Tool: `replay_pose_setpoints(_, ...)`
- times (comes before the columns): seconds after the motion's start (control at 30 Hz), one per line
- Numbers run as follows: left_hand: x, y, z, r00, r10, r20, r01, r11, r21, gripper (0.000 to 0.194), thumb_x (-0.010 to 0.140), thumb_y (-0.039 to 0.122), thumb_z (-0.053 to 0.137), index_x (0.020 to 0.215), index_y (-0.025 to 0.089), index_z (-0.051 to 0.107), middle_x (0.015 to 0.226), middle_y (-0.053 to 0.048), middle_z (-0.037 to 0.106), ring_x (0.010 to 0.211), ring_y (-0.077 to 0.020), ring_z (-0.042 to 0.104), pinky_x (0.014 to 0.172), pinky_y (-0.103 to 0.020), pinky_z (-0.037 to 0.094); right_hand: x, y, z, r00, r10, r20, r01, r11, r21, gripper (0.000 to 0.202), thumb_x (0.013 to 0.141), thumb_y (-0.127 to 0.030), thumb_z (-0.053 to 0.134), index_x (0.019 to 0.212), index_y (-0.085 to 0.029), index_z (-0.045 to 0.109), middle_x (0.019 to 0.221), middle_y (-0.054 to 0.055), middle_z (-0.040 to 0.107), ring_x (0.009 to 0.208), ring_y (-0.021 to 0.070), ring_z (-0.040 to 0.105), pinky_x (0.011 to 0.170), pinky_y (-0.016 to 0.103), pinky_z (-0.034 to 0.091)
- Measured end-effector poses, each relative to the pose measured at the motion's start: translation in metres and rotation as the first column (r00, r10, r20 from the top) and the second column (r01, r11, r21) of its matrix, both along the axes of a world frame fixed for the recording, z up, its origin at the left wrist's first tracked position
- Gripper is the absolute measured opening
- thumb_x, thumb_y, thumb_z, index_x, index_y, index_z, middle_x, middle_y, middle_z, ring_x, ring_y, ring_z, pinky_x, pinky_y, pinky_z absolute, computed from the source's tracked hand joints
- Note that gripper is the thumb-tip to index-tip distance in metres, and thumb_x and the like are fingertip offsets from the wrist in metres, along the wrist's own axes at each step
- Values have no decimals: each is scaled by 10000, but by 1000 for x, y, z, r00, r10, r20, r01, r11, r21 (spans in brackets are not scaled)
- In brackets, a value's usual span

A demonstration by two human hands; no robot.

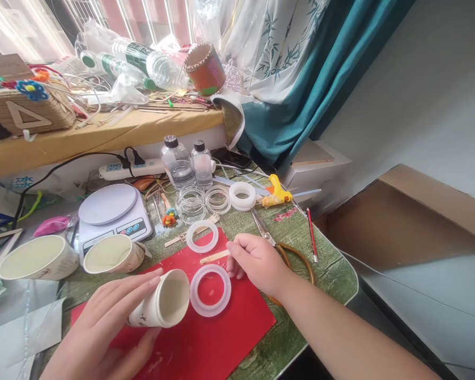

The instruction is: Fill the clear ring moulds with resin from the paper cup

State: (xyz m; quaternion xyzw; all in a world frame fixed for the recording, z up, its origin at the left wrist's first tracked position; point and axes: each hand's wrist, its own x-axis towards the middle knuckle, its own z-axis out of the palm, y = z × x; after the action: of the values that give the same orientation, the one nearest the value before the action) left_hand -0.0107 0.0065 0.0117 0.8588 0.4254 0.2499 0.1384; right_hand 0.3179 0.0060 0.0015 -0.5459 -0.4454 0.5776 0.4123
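In the head view, my left hand (pixel 114 322) is wrapped round a white paper cup (pixel 148 311), which tilts with its mouth to the right. My right hand (pixel 257 261) pinches a flat wooden stick (pixel 214 257) that points left. Below the stick, a translucent ring mold (pixel 225 303) lies on a red sheet (pixel 217 345), close to the cup's rim. A second ring mold (pixel 214 243) rests just beyond, at the sheet's far edge. Scissors (pixel 296 253) with brown handles lie partly behind my right hand.
Two paper cups (pixel 98 258) stand at the left before a white kitchen scale (pixel 142 219). Two clear bottles (pixel 201 166), stacked clear rings (pixel 190 206), white rings (pixel 237 203) and a yellow glue gun (pixel 276 192) are farther back. A red pencil (pixel 311 232) lies near the table's right edge.
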Motion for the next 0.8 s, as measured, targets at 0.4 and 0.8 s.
replay_pose_setpoints(0.4,-3,1,-1,1000,-6,-28,6,1000,5,481,998,342,667,1475,402,669,1432,-36,768,1294,-316,737,1097,-424,612,0,0,-1,1000,-4,2,4,1000,-2,472,1063,-588,690,752,-239,628,749,23,773,687,175,733,666,287,581)
replay_pose_setpoints(0.8,-2,2,-1,1000,-20,-21,21,1000,16,473,1011,332,655,1478,407,668,1450,-36,768,1311,-319,732,1087,-435,612,1,0,-1,1000,5,2,-5,1000,1,478,1058,-601,692,753,-239,620,760,25,770,697,180,743,664,289,584)
